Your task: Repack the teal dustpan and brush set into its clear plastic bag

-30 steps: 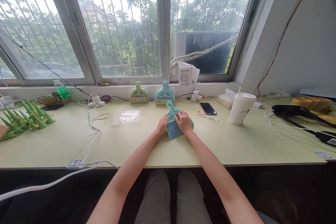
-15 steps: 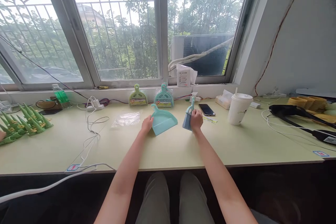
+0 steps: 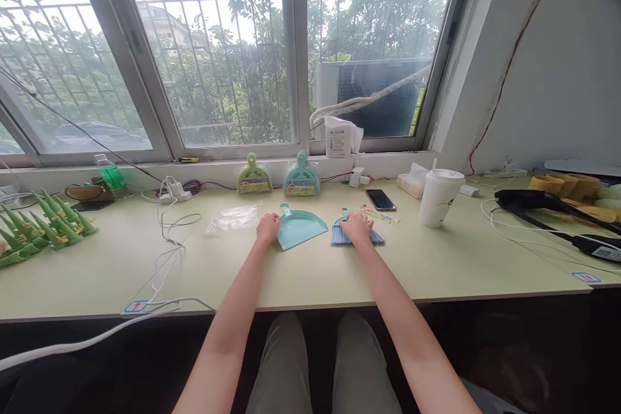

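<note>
A turquoise dustpan [image 3: 303,228] lies on the table in front of me, its handle pointing away. At its left edge is my left hand [image 3: 268,228], with the fingers closed on the rim. To the right of the pan, a small hand brush [image 3: 342,237] with blue-grey bristles rests flat on the tabletop. My right hand [image 3: 358,229] is closed over the top of the brush and hides its middle. Behind the brush lies a printed paper strip [image 3: 383,215]. A crumpled clear plastic bag [image 3: 233,218] is left of my left hand.
Packaged green [image 3: 253,178] and turquoise dustpan sets [image 3: 301,179] lean by the windowsill. A phone [image 3: 381,200], a white paper cup [image 3: 439,199] and a tissue pack [image 3: 413,180] stand right. White cables [image 3: 167,233] and spiky green pieces [image 3: 61,225] lie left.
The brush has gone from upright to lying flat, with my right hand now over it. The dustpan has been lowered flat onto the table, my left hand still at its edge.
</note>
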A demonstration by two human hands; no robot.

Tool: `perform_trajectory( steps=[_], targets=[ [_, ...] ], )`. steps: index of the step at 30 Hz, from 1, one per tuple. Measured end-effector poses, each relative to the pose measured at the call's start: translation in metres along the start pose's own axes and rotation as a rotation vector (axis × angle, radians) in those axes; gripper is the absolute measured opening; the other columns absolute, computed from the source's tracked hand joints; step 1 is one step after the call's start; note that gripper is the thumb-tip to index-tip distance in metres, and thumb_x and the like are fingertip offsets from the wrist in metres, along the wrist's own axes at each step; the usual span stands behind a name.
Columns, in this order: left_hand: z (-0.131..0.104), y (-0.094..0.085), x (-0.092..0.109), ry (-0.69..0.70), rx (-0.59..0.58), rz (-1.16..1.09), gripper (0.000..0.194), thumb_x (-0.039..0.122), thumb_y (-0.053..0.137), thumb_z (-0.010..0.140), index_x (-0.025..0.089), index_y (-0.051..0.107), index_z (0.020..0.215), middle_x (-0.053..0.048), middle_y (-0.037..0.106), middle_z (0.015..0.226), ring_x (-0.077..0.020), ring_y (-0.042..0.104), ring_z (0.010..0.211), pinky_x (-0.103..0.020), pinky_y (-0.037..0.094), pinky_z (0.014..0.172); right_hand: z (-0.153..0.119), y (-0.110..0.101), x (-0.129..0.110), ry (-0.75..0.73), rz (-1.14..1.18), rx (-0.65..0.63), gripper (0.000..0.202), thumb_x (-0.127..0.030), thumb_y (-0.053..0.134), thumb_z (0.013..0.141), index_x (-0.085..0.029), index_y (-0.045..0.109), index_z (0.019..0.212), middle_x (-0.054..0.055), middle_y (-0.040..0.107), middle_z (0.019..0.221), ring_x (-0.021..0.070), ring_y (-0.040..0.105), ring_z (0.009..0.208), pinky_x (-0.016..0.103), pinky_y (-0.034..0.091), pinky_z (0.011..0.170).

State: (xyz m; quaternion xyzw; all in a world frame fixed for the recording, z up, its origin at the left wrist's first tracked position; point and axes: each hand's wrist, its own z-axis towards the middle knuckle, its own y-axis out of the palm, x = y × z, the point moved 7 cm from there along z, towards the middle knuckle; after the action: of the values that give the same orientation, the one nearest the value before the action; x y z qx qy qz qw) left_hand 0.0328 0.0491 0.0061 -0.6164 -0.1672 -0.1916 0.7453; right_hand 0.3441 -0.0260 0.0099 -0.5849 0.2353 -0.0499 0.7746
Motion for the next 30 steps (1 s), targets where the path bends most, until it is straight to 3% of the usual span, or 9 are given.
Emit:
perform_trajectory(
  steps=[6, 18, 24, 30],
  targets=[
    [-0.006, -0.008, 0.004, -0.01, 0.046, -0.003, 0.027, 0.028, 0.041, 0.094, 0.022, 0.065, 0.103, -0.007, 0.065, 0.12, -0.0196, 0.06, 0.111, -0.026, 0.044, 0.083, -0.005, 0.009, -0.013, -0.089, 0.147, -0.142, 0.038, -0.028, 0.053, 0.082, -0.028, 0.061, 0.118, 0.008, 0.062, 0.125, 0.0261, 0.05, 0.122, 0.044, 0.03, 0.099],
    [-0.006, -0.008, 0.003, -0.055, 0.057, 0.063, 0.023, 0.033, 0.046, 0.09, 0.022, 0.067, 0.09, -0.007, 0.072, 0.106, -0.0218, 0.066, 0.096, -0.028, 0.044, 0.072, -0.006, -0.001, -0.01, -0.102, -0.023, -0.046, 0.037, -0.012, 0.049, 0.081, -0.019, 0.061, 0.115, 0.013, 0.068, 0.108, 0.0269, 0.056, 0.111, 0.039, 0.024, 0.09],
    [-0.006, -0.008, 0.006, -0.046, 0.067, 0.105, 0.025, 0.033, 0.045, 0.09, 0.022, 0.067, 0.09, -0.008, 0.072, 0.103, -0.0225, 0.066, 0.095, -0.029, 0.045, 0.072, -0.003, -0.001, -0.007, -0.092, -0.048, -0.007, 0.032, -0.014, 0.05, 0.082, -0.018, 0.061, 0.111, 0.013, 0.069, 0.102, 0.0265, 0.057, 0.106, 0.037, 0.023, 0.086],
    [-0.008, -0.009, 0.01, -0.031, 0.061, 0.138, 0.032, 0.043, 0.044, 0.09, 0.022, 0.065, 0.079, -0.008, 0.072, 0.093, -0.0242, 0.066, 0.092, -0.03, 0.045, 0.072, -0.001, -0.001, -0.004, -0.074, -0.02, 0.014, 0.03, -0.014, 0.053, 0.08, -0.019, 0.061, 0.108, 0.011, 0.07, 0.1, 0.0266, 0.057, 0.104, 0.037, 0.021, 0.084]
  ],
)
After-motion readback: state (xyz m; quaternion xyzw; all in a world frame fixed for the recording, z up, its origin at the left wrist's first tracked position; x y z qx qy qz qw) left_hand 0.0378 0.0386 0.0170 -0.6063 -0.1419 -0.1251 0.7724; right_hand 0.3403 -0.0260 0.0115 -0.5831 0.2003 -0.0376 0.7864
